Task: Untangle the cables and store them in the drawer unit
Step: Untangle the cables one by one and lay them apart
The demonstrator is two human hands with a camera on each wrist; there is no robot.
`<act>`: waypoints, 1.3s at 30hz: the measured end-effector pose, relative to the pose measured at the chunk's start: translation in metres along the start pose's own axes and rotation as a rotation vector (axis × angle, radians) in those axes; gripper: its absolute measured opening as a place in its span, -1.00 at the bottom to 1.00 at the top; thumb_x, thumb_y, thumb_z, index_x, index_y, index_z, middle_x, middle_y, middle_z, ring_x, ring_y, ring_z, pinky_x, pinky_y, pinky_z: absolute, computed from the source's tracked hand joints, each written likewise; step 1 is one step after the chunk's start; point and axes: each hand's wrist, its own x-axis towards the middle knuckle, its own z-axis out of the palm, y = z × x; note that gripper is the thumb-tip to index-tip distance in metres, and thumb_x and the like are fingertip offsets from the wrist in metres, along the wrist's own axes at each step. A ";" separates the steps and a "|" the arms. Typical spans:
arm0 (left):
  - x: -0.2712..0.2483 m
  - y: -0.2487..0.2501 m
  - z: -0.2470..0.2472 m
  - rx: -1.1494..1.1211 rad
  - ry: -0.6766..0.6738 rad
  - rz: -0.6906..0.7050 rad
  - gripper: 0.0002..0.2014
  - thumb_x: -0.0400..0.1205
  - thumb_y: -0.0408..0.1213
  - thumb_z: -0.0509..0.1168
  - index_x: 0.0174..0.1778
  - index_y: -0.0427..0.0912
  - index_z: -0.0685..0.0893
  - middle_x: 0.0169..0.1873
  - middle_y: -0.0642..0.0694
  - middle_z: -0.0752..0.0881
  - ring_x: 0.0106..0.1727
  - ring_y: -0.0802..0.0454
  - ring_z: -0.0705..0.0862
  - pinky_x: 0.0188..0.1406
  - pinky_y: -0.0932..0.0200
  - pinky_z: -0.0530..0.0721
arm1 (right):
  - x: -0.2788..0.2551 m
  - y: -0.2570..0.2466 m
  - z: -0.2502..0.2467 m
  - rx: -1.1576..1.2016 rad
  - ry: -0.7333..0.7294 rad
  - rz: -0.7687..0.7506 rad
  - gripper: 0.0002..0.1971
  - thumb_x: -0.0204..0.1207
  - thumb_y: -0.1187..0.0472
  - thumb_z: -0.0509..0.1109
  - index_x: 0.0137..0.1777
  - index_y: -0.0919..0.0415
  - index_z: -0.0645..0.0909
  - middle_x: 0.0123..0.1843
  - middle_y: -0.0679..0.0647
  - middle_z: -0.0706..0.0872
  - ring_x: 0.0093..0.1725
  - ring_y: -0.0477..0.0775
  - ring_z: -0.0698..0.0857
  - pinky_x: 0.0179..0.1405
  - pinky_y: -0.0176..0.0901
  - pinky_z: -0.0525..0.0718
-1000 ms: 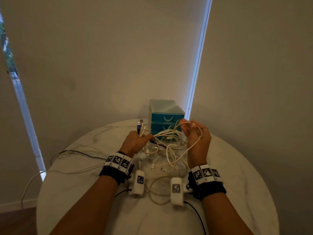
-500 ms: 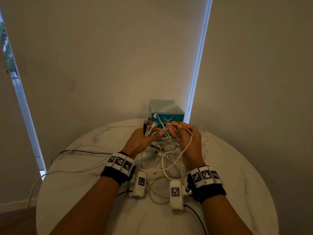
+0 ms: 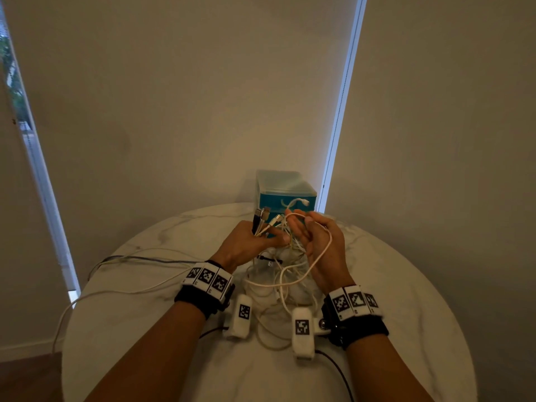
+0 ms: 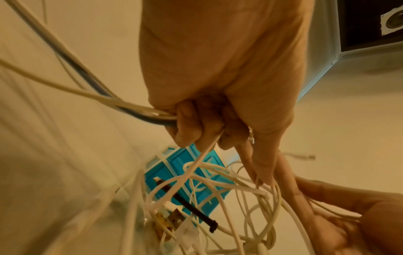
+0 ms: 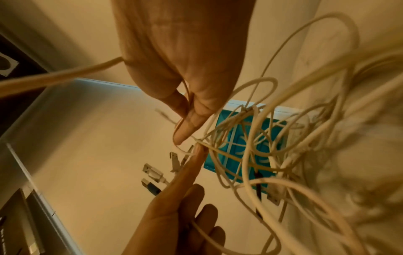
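Observation:
A tangle of white cables [image 3: 278, 274] hangs from my two hands down onto the round marble table [image 3: 406, 285]. My left hand [image 3: 261, 236] grips a bundle of cable ends, and their USB plugs [image 3: 262, 216] stick up above the fist. In the left wrist view, my left hand [image 4: 200, 127] has its fingers curled round white and blue-grey cables. My right hand [image 3: 301, 227] is close beside it, with one white cable looped over its back. In the right wrist view, my right hand [image 5: 185, 127] pinches a thin white cable. The teal drawer unit [image 3: 285, 195] stands just behind both hands, drawers closed.
A grey cable [image 3: 139, 258] and a white cable [image 3: 116, 290] trail left over the table's edge. Roller blinds hang behind the table. The white wrist camera units [image 3: 242, 311] [image 3: 303, 329] hang over the table's near part.
Both hands have moved together and forward toward the drawer unit. My right hand shifted left, and a cable loop now hangs over its back. The plugs rose in front of the drawers.

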 end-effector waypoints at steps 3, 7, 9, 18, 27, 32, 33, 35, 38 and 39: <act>0.004 -0.003 -0.001 -0.013 0.085 0.010 -0.81 0.52 -0.02 0.69 -0.08 -0.02 0.96 -0.10 0.10 0.93 -0.01 0.25 0.85 0.04 0.21 0.70 | 0.006 0.005 -0.012 -0.353 0.028 -0.109 -0.63 0.62 0.29 0.61 0.33 0.37 0.59 0.20 0.27 0.85 0.18 0.12 0.89 0.19 0.07 0.86; 0.006 -0.006 -0.002 0.014 0.138 0.025 -0.77 0.50 0.05 0.68 -0.05 0.03 0.95 -0.12 0.06 0.92 0.00 0.13 0.87 0.15 0.01 0.81 | 0.008 0.018 -0.023 -0.782 -0.114 0.042 -0.44 0.32 -0.16 0.82 0.13 0.20 0.76 -0.01 0.06 0.91 0.02 -0.01 0.90 0.17 0.08 0.87; 0.007 -0.007 -0.001 0.018 0.153 0.017 -0.81 0.50 0.02 0.68 -0.09 0.03 0.95 -0.13 0.06 0.92 0.01 0.12 0.87 0.17 -0.03 0.81 | 0.005 0.020 -0.024 -0.853 -0.141 0.071 -0.58 0.37 -0.12 0.79 0.06 0.13 0.81 -0.06 0.01 0.93 -0.03 -0.04 0.90 0.15 0.03 0.87; 0.013 -0.014 -0.010 -0.068 0.463 -0.113 -0.86 0.49 -0.04 0.67 -0.18 -0.01 0.96 -0.20 -0.02 0.92 -0.05 0.07 0.85 0.09 0.02 0.80 | 0.002 0.009 -0.017 -0.619 -0.016 -0.121 -0.89 0.57 0.31 0.63 0.04 0.12 0.86 -0.01 0.02 0.93 0.03 0.05 0.89 0.06 0.00 0.87; 0.010 -0.011 -0.013 -0.166 0.618 -0.077 -0.85 0.57 -0.02 0.64 -0.13 0.00 0.95 -0.18 -0.08 0.90 -0.15 0.16 0.76 0.04 0.13 0.65 | 0.008 0.010 -0.031 -0.714 0.002 0.189 -0.68 0.43 0.44 0.67 0.12 0.16 0.74 0.07 0.13 0.88 0.16 0.26 0.85 0.04 -0.08 0.80; 0.008 -0.007 -0.012 -0.148 0.505 -0.013 -0.85 0.52 0.06 0.67 -0.19 0.10 0.93 -0.36 0.16 0.84 -0.24 0.29 0.76 -0.06 0.19 0.67 | -0.002 -0.013 -0.012 -0.533 0.140 -0.146 -0.51 0.49 0.26 0.53 0.43 -0.06 0.67 0.44 -0.02 0.69 0.46 0.00 0.64 0.44 0.08 0.70; 0.008 -0.007 -0.011 -0.131 0.476 -0.004 -0.84 0.52 0.07 0.67 -0.18 0.10 0.94 -0.47 0.18 0.77 -0.35 0.29 0.71 -0.07 0.16 0.69 | -0.004 -0.014 -0.007 -0.538 0.124 -0.223 -0.64 0.55 0.24 0.51 0.32 -0.07 0.75 0.35 -0.05 0.75 0.40 -0.02 0.69 0.40 0.08 0.73; 0.006 -0.005 -0.009 -0.103 0.419 0.021 -0.81 0.52 0.08 0.66 -0.11 0.07 0.95 -0.61 0.18 0.63 -0.48 0.28 0.59 -0.04 0.08 0.74 | -0.007 -0.006 -0.001 -0.636 0.022 -0.299 -0.82 0.65 0.21 0.55 0.19 -0.04 0.81 0.21 -0.14 0.80 0.23 -0.10 0.77 0.23 0.00 0.80; 0.005 -0.003 -0.008 -0.113 0.367 0.071 -0.80 0.51 0.08 0.67 -0.08 0.07 0.95 -0.61 0.17 0.60 -0.46 0.23 0.58 0.02 0.02 0.75 | -0.008 0.008 0.004 -0.743 -0.062 -0.210 -0.62 0.59 0.00 0.65 0.36 -0.06 0.69 0.24 -0.20 0.74 0.10 -0.24 0.76 0.00 -0.39 0.74; 0.004 -0.002 -0.008 -0.124 0.353 0.079 -0.79 0.51 0.08 0.67 -0.08 0.07 0.95 -0.59 0.17 0.61 -0.42 0.21 0.61 0.03 0.03 0.74 | -0.007 0.011 0.003 -0.760 -0.047 -0.173 -0.53 0.55 -0.03 0.68 0.40 -0.07 0.63 0.23 -0.18 0.73 0.06 -0.24 0.76 -0.05 -0.41 0.72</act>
